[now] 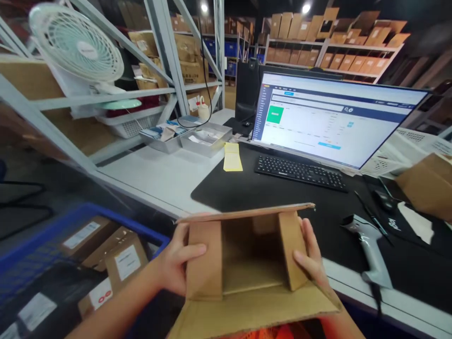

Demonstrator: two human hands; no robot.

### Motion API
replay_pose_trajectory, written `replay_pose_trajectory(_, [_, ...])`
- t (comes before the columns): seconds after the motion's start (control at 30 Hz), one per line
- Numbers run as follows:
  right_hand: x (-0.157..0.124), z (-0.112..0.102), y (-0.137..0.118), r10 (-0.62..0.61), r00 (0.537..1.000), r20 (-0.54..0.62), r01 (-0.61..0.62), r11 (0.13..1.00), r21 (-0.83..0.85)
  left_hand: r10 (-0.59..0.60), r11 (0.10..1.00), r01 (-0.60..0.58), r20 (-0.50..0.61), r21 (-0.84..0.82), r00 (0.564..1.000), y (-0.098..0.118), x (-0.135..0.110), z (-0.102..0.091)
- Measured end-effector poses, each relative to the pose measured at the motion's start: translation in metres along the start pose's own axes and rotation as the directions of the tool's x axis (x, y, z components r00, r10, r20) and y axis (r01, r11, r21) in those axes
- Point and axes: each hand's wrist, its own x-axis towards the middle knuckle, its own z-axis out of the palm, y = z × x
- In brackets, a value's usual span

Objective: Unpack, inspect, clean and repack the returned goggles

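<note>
Between my two hands is a cardboard box point(205, 263), its open side facing me and its long flaps spread up and down. My left hand point(178, 259) grips the left side, the thumb lying on the short side flap. My right hand point(312, 261) holds the right side, thumb against the right short flap. The inside is dark, and no contents can be made out. The box is held at the front edge of the desk, in front of a black desk mat point(219, 190). A barcode scanner point(370, 249) lies on the mat to the right of my right hand.
A monitor point(318, 122) and keyboard point(300, 173) stand beyond the box. At lower left, a blue crate point(116, 214) holds several labelled parcels. Metal trays point(208, 141) and yellow notes point(232, 157) lie on the desk. A fan point(77, 44) sits on the left rack.
</note>
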Motion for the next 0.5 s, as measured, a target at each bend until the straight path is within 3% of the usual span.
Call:
replay_pose_trajectory(0.07, [-0.001,-0.001,-0.014,-0.075,0.993,0.092,0.067,0.994,0.09,0.113,0.986,-0.103,0.068,-0.134,0.991,0.032,-0.008,0.003])
replay_pose_trajectory(0.13, [-0.007,0.004,-0.03,-0.167,0.977,0.13,0.134,0.964,0.23,0.108,0.962,-0.101,0.012,-0.255,0.994,0.059,-0.02,0.006])
replay_pose_trajectory(0.23, [-0.022,0.023,-0.053,-0.085,0.993,-0.078,0.109,0.91,0.401,-0.076,0.933,0.001,-0.195,-0.36,0.978,0.087,-0.05,0.015])
replay_pose_trajectory(0.3, [-0.031,0.037,-0.062,0.062,0.98,-0.191,0.037,0.88,0.473,-0.174,0.929,0.032,-0.357,-0.369,0.918,0.094,-0.074,0.023])
replay_pose_trajectory(0.33, [-0.034,0.043,-0.065,0.106,0.979,-0.175,-0.005,0.867,0.498,-0.209,0.926,0.038,-0.425,-0.376,0.881,0.094,-0.085,0.026])
replay_pose_trajectory(0.4, [-0.038,0.053,-0.066,0.105,0.994,-0.013,-0.085,0.864,0.497,-0.263,0.92,0.054,-0.507,-0.389,0.821,0.092,-0.104,0.028])
replay_pose_trajectory(0.43, [-0.041,0.057,-0.064,0.078,0.995,0.064,-0.1,0.869,0.485,-0.271,0.924,0.072,-0.508,-0.377,0.817,0.092,-0.113,0.027])
replay_pose_trajectory(0.5, [-0.05,0.064,-0.058,0.054,0.987,0.149,-0.118,0.879,0.462,-0.242,0.949,0.112,-0.451,-0.295,0.859,0.092,-0.129,0.022])
